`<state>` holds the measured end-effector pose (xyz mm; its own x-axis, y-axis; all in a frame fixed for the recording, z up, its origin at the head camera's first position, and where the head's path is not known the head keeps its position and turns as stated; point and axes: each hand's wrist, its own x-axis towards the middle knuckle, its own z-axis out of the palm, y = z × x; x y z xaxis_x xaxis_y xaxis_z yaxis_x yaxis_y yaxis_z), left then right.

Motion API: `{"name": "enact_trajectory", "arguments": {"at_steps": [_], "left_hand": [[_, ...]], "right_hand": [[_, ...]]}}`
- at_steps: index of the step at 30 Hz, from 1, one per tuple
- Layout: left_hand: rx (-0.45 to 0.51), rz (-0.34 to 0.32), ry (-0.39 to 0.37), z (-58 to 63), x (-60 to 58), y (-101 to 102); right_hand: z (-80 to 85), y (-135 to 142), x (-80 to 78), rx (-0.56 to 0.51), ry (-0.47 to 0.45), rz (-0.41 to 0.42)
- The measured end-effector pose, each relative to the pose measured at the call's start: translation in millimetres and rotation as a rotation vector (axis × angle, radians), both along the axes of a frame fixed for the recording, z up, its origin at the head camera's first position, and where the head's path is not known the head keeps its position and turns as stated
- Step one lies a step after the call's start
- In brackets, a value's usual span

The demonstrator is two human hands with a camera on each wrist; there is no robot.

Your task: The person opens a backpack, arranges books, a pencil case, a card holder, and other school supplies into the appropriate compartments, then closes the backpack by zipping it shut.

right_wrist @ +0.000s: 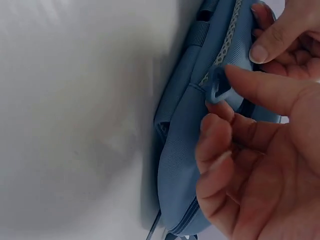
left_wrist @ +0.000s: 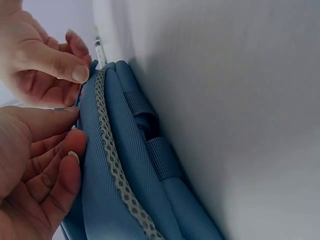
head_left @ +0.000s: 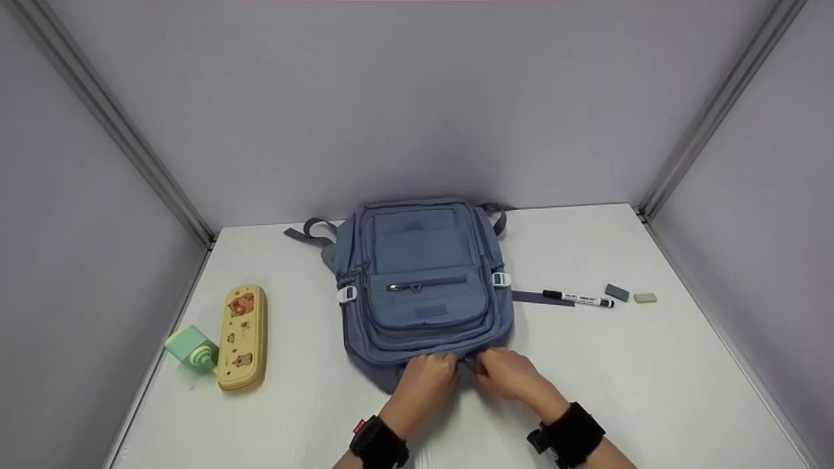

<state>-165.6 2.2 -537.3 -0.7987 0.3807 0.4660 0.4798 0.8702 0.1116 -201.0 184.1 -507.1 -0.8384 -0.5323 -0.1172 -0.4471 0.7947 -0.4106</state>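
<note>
A blue backpack [head_left: 417, 247] lies on its back on the white table, front pocket facing up, its near end toward the person. At that end, my left hand [head_left: 427, 381] pinches the fabric edge between thumb and fingers. Just to its right, my right hand [head_left: 511, 374] holds a blue loop-shaped zipper pull [right_wrist: 217, 87] between thumb and index finger. The left wrist view shows both hands close together along the bag's edge, beside a grey mesh trim [left_wrist: 112, 155]. Much of the zipper there is hidden behind the fingers.
On the left lie a yellow pencil case [head_left: 241, 335] with animal pictures and a green container [head_left: 192, 346] touching it. To the right are a marker [head_left: 583, 299] across a bag strap [head_left: 531, 297], a blue block [head_left: 617, 292] and a pale green block [head_left: 645, 298]. Grey panels [head_left: 417, 104] enclose the table.
</note>
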Motion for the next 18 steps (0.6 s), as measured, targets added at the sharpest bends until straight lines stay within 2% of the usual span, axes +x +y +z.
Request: {"name": "enact_trajectory", "arguments": {"at_steps": [3, 8, 13, 16, 18], "left_hand": [[-0.019, -0.016, 0.020, -0.8, 0.5, -2], [-0.092, -0.030, 0.101, -5.4, -0.6, -1], [-0.116, -0.025, 0.113, -6.7, -2.7, 1], [-0.114, -0.028, 0.098, -5.6, -3.0, 1], [-0.110, -0.027, 0.091, -4.6, -3.1, 1]], "right_hand": [[5.1, -1, -2.4, -0.071, -0.033, 0.034], [15.3, -3, -3.1, -0.266, -0.094, 0.120], [21.4, -5, -3.1, -0.322, -0.143, 0.238], [25.0, -6, -4.6, -0.316, -0.067, 0.182], [25.7, -6, -6.2, -0.289, 0.055, 0.096]]}}
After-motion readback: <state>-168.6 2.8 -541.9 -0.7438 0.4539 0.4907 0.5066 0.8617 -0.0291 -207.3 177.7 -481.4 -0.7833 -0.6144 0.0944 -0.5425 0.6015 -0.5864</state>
